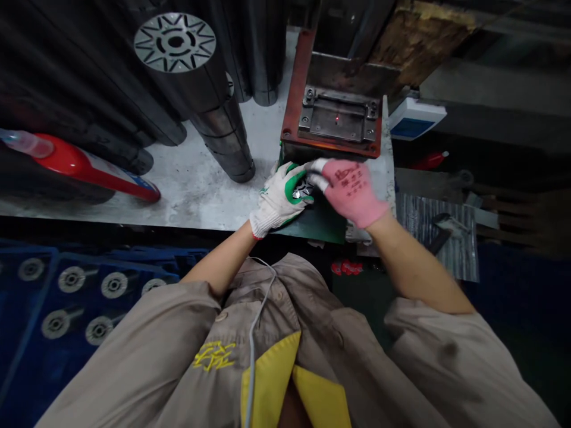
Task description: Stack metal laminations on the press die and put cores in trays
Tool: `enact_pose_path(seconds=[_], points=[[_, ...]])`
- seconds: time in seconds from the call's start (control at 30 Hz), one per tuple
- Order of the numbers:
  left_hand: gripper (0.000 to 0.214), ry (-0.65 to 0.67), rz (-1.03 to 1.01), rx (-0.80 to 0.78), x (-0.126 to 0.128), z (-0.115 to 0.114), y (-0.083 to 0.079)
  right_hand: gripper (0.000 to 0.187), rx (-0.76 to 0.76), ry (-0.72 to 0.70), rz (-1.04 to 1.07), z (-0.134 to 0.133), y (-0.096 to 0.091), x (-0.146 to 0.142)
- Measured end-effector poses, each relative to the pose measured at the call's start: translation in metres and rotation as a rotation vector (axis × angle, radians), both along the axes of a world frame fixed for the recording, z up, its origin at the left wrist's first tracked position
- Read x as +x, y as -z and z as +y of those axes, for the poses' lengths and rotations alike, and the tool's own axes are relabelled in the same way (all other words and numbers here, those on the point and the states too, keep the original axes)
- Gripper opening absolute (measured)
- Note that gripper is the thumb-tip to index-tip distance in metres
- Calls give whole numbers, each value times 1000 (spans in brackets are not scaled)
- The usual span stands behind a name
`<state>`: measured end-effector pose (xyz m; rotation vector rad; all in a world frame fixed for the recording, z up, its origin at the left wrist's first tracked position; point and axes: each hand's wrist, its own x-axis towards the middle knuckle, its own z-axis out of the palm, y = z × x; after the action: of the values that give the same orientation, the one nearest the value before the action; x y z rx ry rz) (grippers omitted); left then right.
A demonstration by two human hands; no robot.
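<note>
Yellow collar flaps (321, 399) on a brown work jacket (357, 356) sit closest, well below the red-framed fixture (330, 122), the landmark here. Just on the fixture's near side, a slotted metal part (302, 189) rests in the left hand (281, 196), its white-and-green glove curled around it. Right hand (354, 190), gloved in pink, has its fingers bent narrow at the part's edge (blurred, so I cannot tell whether they grip). Left of the fixture stands a stack of dark cylinders (223, 128); farther left, a red bottle (89, 166); to its right, a white box (419, 117).
</note>
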<state>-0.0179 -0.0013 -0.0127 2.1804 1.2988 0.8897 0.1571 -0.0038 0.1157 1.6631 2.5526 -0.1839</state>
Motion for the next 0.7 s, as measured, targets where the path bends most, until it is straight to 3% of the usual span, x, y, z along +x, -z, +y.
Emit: enact_pose_path(seconds=[0.17,0.33,0.4,0.5,0.57,0.7], points=[[67,43,2,-7,0,0,-8,41,-209,-46,-245,-8,15,-33],[69,49,4,-5,-1,1,-12,36,-198,-104,-222,0,-6,-29],[72,20,-83,-36,2,1,-12,39,-116,1,-130,5,-21,-15],[60,-77,-212,-80,12,2,-12,55,153,202,-7,22,-37,1],[51,-154,-175,-67,19,2,-12,60,269,258,0,38,-38,5],[53,-209,-14,-52,26,1,-10,59,290,232,-19,57,-25,10]])
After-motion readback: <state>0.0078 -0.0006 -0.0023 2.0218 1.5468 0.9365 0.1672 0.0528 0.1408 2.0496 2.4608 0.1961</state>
